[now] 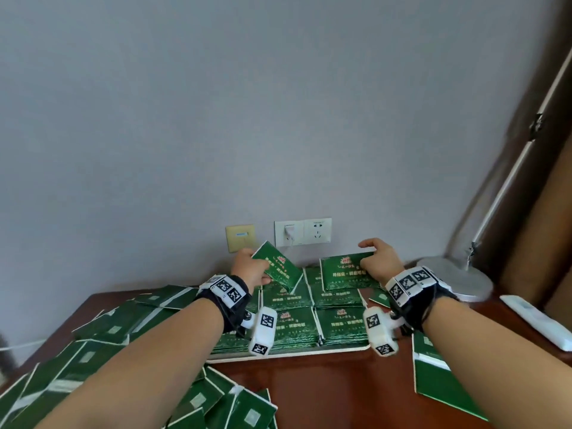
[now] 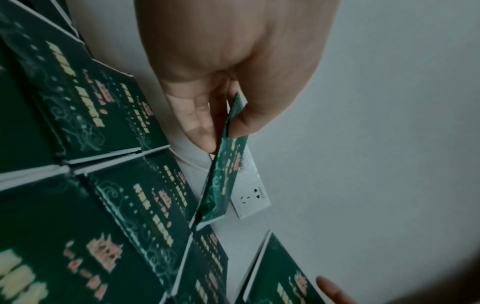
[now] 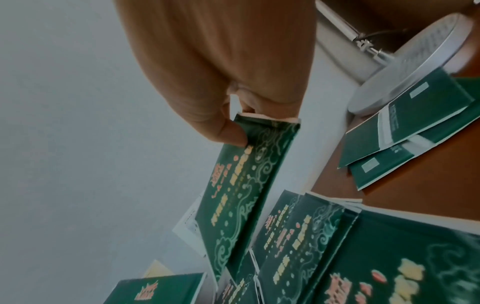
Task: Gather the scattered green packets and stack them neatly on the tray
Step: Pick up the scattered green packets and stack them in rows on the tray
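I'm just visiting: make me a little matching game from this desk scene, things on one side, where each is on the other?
Things:
1. left hand
2. right hand
3. tray
4. lamp base

Places or states:
A. filled with rows of green packets
B. on the desk's far right corner
C. holds a tilted packet
D. pinches a nearly flat packet

Pairs: 1-C, 2-D, 3-A, 4-B

A grey wall (image 1: 216,119) fills the far side of the scene. Low on it there is a yellowish wall plate (image 1: 240,238), and just right of it a white double socket (image 1: 302,232) with a white plug in its left half. At the far right a round grey lamp base (image 1: 461,278) stands on the brown wooden table (image 1: 340,394), with a thin metal pole rising from it. Near the right edge lies a white flat remote-like device (image 1: 538,325).
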The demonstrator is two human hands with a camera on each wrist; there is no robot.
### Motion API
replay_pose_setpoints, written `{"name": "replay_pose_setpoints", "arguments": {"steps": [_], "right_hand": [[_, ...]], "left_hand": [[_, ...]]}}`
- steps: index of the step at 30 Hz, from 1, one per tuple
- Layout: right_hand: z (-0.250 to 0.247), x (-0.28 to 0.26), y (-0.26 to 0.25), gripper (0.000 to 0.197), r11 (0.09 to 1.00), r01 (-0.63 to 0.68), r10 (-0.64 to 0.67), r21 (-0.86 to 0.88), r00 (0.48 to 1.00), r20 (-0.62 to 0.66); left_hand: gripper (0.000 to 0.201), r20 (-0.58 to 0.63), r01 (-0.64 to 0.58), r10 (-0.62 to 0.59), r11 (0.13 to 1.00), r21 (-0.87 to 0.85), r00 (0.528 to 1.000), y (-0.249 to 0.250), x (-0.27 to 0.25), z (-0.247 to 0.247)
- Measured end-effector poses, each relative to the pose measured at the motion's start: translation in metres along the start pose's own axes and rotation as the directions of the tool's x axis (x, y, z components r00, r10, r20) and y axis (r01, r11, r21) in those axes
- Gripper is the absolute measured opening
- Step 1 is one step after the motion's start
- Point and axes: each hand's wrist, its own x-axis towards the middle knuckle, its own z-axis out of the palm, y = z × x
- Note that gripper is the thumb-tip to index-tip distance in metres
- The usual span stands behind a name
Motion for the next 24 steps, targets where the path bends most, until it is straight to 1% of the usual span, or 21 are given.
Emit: {"name": "replay_pose_setpoints", "arguments": {"steps": [3,5,6,10,18,20,22,24], "right_hand": [[0.012,0.021,0.005,0.05,0.997,-0.038,0.039,0.067,0.999,-0.004],[0.018,0.034,0.01,0.05,0.994,-0.062,0.065,0.095,0.998,-0.025],[0.021,0.04,0.012,0.049,0.992,-0.07,0.073,0.106,0.997,-0.027],[0.035,0.061,0.021,0.046,0.986,-0.101,0.103,0.133,0.995,-0.003],[0.062,0.088,0.042,0.044,0.974,-0.176,0.165,0.144,0.983,0.084],[0.067,0.094,0.046,0.045,0.976,-0.177,0.165,0.126,0.981,0.105],[0.07,0.096,0.048,0.044,0.982,-0.169,0.158,0.087,0.98,0.118],[0.072,0.097,0.048,0.044,0.987,-0.153,0.147,0.043,0.982,0.122]], "left_hand": [[0.048,-0.025,0.013,-0.015,0.996,-0.091,1.0,-0.006,0.015,-0.004],[0.055,-0.002,0.009,-0.01,0.995,-0.102,1.0,-0.01,0.025,-0.003],[0.053,0.007,0.006,-0.006,0.996,-0.092,1.0,-0.012,0.029,-0.002],[0.031,0.009,0.018,-0.018,0.999,-0.049,1.0,-0.017,0.042,0.007],[0.024,0.017,0.055,-0.055,0.998,-0.006,0.998,-0.032,0.06,0.018],[0.018,0.019,0.047,-0.048,0.997,0.053,0.999,-0.035,0.063,0.018],[0.011,0.03,0.03,-0.035,0.988,0.152,0.999,-0.036,0.065,0.018],[0.009,0.052,0.023,-0.038,0.968,0.251,0.998,-0.038,0.068,0.017]]}}
